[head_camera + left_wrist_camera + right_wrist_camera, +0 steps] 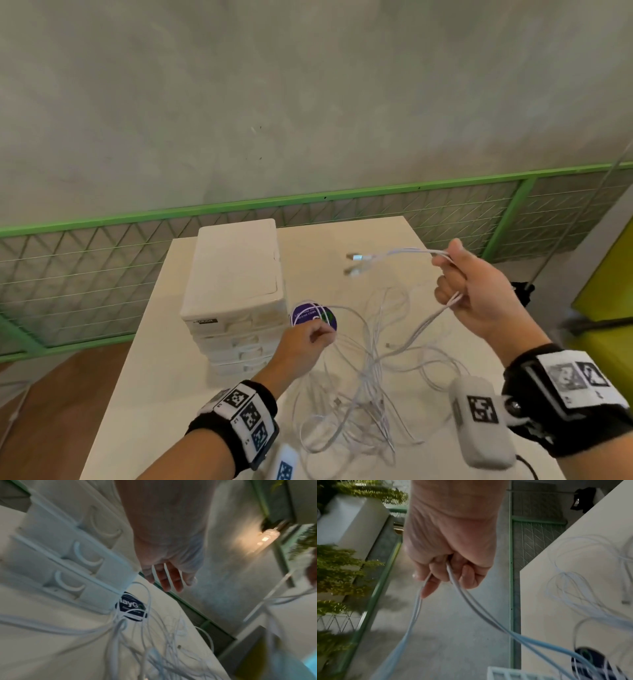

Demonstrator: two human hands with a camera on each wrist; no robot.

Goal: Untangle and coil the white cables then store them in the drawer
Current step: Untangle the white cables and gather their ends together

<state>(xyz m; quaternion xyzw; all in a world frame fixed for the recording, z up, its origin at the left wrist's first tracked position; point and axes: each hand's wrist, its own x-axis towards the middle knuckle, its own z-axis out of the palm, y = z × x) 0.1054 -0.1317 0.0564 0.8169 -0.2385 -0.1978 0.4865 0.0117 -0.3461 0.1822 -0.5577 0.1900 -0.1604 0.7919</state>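
Nearest, the cables (363,404) lie in a loose tangle on the table (164,394), strands crossing with no single long axis.

Above the pile, the left hand (308,337) is curled round strands close to a purple disc (313,317); in the left wrist view 2 strands run across the fingers (169,577).

Farther right, the right hand (476,291) grips a bundle in a fist. Its 2 plug ends (354,263) stick out level toward the drawer unit (236,294), long axis running left-right; the rest of that bundle drops down-left into the pile.

Risks, as I judge them: pulling the hands apart could tighten a knot in the crossed strands, drag the pile off the table's near edge, or snag the disc. The free plugs could whip against the drawer unit, whose drawers all look closed.
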